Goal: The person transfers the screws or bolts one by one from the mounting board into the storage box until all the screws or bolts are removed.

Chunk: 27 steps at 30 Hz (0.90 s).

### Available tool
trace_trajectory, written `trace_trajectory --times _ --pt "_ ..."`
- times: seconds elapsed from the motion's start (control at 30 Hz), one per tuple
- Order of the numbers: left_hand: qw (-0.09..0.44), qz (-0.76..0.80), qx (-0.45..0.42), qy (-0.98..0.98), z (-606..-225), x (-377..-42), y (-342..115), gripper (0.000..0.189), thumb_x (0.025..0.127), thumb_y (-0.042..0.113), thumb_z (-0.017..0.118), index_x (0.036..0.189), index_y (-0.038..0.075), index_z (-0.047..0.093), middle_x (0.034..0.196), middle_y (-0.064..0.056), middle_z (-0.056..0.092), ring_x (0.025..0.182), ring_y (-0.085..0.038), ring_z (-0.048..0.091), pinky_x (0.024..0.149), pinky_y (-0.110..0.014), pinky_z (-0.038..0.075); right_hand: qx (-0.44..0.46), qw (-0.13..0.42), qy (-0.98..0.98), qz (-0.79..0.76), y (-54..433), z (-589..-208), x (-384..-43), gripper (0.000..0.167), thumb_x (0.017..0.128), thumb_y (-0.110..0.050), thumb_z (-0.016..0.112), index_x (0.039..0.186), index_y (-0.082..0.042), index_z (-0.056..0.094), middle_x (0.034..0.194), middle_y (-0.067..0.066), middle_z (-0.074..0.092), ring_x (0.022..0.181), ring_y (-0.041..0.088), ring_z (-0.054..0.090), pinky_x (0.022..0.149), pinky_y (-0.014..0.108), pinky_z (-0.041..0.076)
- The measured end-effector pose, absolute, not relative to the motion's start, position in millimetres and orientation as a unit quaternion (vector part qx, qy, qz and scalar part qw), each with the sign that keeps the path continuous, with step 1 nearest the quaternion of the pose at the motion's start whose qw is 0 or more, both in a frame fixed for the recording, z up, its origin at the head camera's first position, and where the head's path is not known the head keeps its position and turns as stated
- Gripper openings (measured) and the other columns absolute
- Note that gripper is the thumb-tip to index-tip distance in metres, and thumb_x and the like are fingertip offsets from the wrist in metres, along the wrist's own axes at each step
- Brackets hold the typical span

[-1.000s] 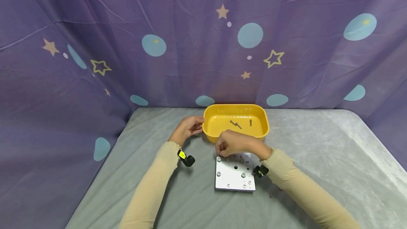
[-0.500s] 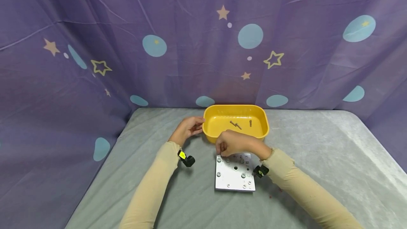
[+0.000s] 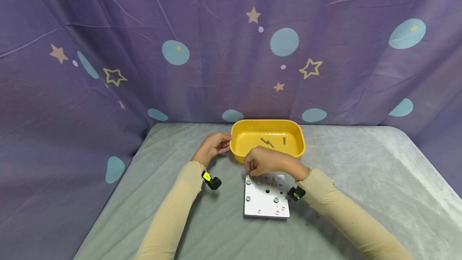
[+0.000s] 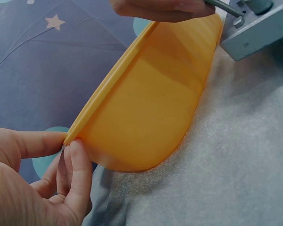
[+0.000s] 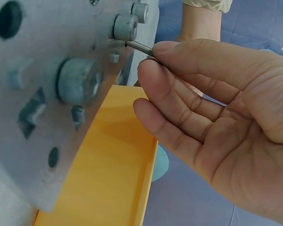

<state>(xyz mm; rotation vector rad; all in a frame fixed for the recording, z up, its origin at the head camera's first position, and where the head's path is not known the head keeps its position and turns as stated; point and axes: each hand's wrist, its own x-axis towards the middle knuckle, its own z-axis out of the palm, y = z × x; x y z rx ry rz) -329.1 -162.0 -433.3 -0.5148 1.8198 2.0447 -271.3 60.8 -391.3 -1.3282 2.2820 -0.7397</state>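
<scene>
We've got our R hand [image 3: 265, 160] pinching a thin threaded screw [image 5: 141, 49] btwn thumb & fingers, tip right at the metal plate [image 3: 265, 205], near its far L corner; can't tell if it's in a hole tho; chunky socket-head cap screws [image 5: 77, 82] stick up from the plate nearby; L hand [image 3: 212, 145] pinches the yellow plastic tub [image 4: 141, 99] at its rim; tub's just behind the plate on the grey cloth-covered desk [image 3: 361, 187], w/ 3 loose screws [image 3: 271, 144] inside.
</scene>
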Motion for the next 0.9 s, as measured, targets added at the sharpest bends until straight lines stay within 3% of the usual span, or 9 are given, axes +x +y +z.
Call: trace_trajectory --times 0.33,0.57,0.7,0.9 --pt "0.179 0.72 -0.183 0.645 -434 -331 -162 0.045 0.098 0.007 0.064 0.142 0.0 0.057 0.074 0.004 0.067 0.066 -0.007 0.059 0.06 -0.018 0.056 -0.478 0.181 0.82 -0.257 61 -384 -272 0.009 0.083 0.005 0.074 0.086 -0.003 0.076 0.078 0.002 0.074 0.069 0.001 0.061 0.066 0.017 0.055" --pt "0.18 0.725 -0.181 0.639 -436 -331 -162 0.046 0.098 0.005 0.063 0.143 -0.001 0.055 0.073 0.005 0.067 0.067 -0.007 0.06 0.06 -0.018 0.057 -0.47 0.149 0.833 -0.249 62 -380 -274 0.006 0.085 -0.001 0.075 0.087 -0.007 0.076 0.079 -0.004 0.073 0.07 0.0 0.062 0.077 0.027 0.057" --pt "0.18 0.724 -0.178 0.641 -436 -331 -162 0.046 0.097 0.006 0.063 0.142 -0.002 0.055 0.071 0.006 0.067 0.064 -0.006 0.06 0.06 -0.018 0.056 -0.463 0.124 0.835 -0.269 64 -376 -277 0.004 0.086 -0.001 0.075 0.088 -0.005 0.076 0.08 -0.002 0.073 0.07 0.003 0.061 0.069 0.024 0.057" --pt "0.177 0.719 -0.182 0.648 -436 -330 -162 0.045 0.096 0.006 0.065 0.14 -0.001 0.057 0.069 0.006 0.067 0.062 -0.006 0.062 0.059 -0.018 0.056 -0.447 0.088 0.843 -0.287 70 -369 -283 0.005 0.088 -0.001 0.075 0.091 -0.005 0.077 0.084 -0.001 0.074 0.074 0.005 0.063 0.071 0.021 0.056"
